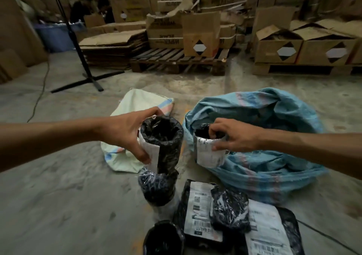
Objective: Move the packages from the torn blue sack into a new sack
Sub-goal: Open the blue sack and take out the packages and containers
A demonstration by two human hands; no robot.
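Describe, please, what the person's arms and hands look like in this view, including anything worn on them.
Both forearms are bare as far as the picture's edges: no sleeves show. The left hand and the right hand wear no gloves, and no rings, watch or wristband can be seen on either. The picture is slightly blurred, so fine marks cannot be told.

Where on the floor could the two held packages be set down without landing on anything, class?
Bare concrete floor lies left of the parcel pile, below the white sack. A narrow strip runs between that sack and the blue sack. It is crowded in front of the blue sack, where parcels overlap.
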